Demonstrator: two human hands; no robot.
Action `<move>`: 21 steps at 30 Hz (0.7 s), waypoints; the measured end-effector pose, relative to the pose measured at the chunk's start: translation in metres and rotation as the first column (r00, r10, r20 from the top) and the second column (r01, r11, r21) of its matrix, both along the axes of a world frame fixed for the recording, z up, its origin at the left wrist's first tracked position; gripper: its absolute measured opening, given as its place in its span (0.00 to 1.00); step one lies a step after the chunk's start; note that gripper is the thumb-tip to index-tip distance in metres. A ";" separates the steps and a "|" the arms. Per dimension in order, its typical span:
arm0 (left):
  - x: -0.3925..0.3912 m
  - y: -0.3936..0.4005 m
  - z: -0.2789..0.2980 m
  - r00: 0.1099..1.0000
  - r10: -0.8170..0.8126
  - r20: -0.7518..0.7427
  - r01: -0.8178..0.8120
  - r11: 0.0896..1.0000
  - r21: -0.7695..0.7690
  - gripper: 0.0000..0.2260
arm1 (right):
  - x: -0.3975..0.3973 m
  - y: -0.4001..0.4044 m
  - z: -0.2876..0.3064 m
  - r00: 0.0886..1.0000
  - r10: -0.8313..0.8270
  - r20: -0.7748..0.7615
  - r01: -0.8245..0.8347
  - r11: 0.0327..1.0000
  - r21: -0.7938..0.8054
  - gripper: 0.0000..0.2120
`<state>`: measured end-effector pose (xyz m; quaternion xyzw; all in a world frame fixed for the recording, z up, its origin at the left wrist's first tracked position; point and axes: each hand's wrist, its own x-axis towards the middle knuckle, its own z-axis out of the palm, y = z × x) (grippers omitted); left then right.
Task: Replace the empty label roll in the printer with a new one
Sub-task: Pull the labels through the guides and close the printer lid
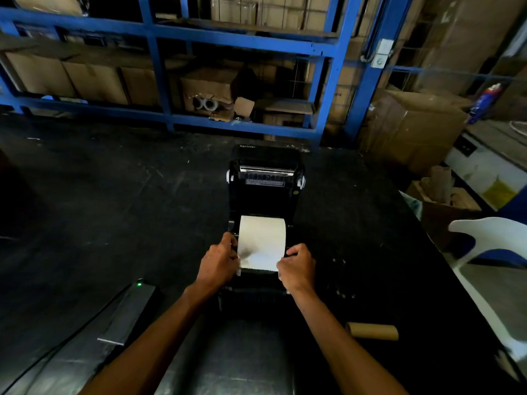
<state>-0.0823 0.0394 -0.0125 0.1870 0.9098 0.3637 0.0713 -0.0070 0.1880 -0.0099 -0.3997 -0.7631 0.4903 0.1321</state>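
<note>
Left hand (218, 263), right hand (296, 267) pinch label paper (261, 246) edges; printer (263, 195) lid up

Printer (265, 195) warning label text too small to read; white chair (490, 252) cut by right edge.

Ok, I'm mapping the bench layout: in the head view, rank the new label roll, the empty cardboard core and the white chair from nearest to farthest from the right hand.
1. New label roll: at the right hand, in the open printer.
2. Empty cardboard core: lying on the table, to the hand's right and nearer the person.
3. White chair: beyond the table's right edge.
</note>
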 end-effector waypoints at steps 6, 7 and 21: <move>-0.008 -0.005 0.001 0.993 0.011 0.114 -0.019 0.997 0.072 0.13 | 0.001 0.008 0.005 0.995 0.083 0.053 -0.083 0.997 -0.007 0.12; -0.010 -0.006 0.001 0.994 0.004 0.108 -0.012 0.997 0.073 0.13 | 0.002 0.009 0.005 0.994 0.093 0.056 -0.092 0.995 -0.026 0.12; -0.012 -0.010 -0.003 0.995 -0.024 0.094 0.013 0.994 0.110 0.14 | -0.008 0.018 0.000 0.976 0.138 0.171 -0.127 0.989 -0.074 0.15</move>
